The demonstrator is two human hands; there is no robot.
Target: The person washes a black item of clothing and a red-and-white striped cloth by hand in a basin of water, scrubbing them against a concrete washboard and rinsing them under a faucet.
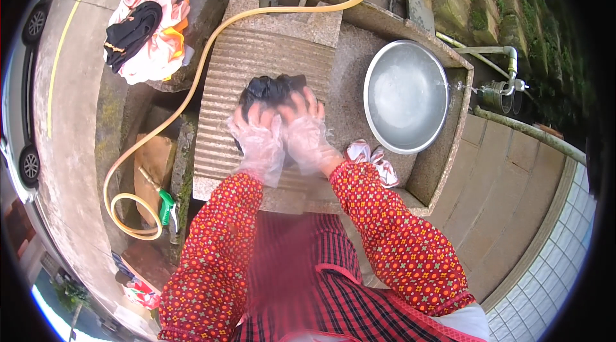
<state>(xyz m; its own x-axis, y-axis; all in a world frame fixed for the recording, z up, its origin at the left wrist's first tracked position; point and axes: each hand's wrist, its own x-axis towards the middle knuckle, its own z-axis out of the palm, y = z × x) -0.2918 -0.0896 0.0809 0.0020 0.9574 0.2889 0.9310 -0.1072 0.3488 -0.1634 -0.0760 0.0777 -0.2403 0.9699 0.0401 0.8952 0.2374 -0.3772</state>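
A bunched wet black cloth (275, 91) lies on the ribbed stone washboard (226, 72) in front of me. Both hands wear thin clear plastic gloves. My left hand (259, 137) presses on the cloth's near left part, its fingers curled into the fabric. Close beside it, my right hand (306, 132) grips the right part of the same cloth with bent fingers. The underside of the cloth is hidden. To the right of the washboard, a round metal basin (406, 96) holds clear water inside the stone sink (351, 58).
A white-and-red cloth (373, 159) lies by my right wrist. A yellow hose (204, 55) runs along the washboard's left side to a green spray nozzle (167, 207). Pink and black clothes (149, 29) are piled on a stone block. A pipe tap (512, 84) stands beyond the sink.
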